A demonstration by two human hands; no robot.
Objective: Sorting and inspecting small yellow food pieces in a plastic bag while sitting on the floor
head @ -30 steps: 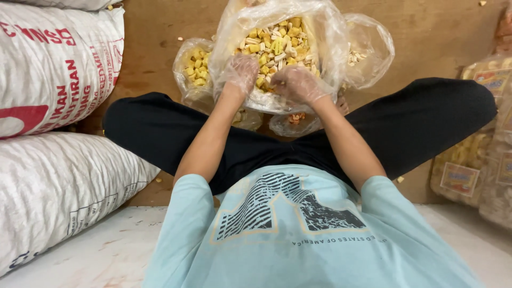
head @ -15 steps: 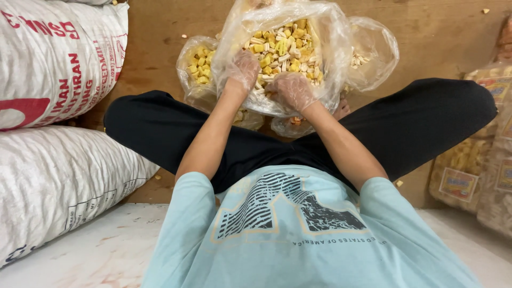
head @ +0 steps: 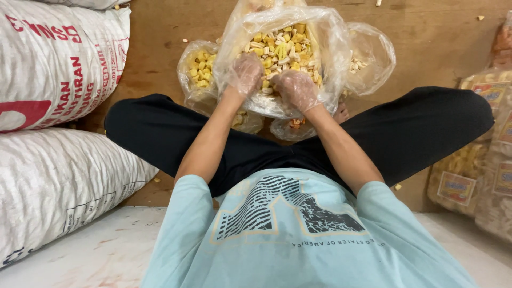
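Both hands have slid a little lower and nearer the body since a moment ago, and the big bag has settled closer with them.

Nearest of all is the light blue shirt (head: 298, 234), then the black trousers (head: 160, 133) of crossed legs on the brown floor (head: 426, 42).

Just past the knees, the left hand (head: 245, 72) and the right hand (head: 296, 89) wear thin see-through gloves. Both sit at the near edge of the big clear bag (head: 325, 37). The fingers curl down, half closed, and seem to press on the bag's plastic and the top of the snack pieces (head: 280, 48) inside. I cannot tell if they really pinch anything.

The snack pieces are yellow and pale little chunks, piled right under and just beyond the fingertips.

Left of the left hand, touching the big bag, is a small bag (head: 198, 69) of the same yellow chunks. Right of the right hand is a nearly empty bag (head: 373, 53). Under the hands, two more little bags peek out.

Far to the left lie two big white sacks (head: 53, 64). Far to the right are packed snack bags (head: 480, 160).

What could go wrong: the big bag is floppy and wide open. If the hands push too hard on the near edge, it could tip and spill. Some crumbs already lie on the floor beyond it.
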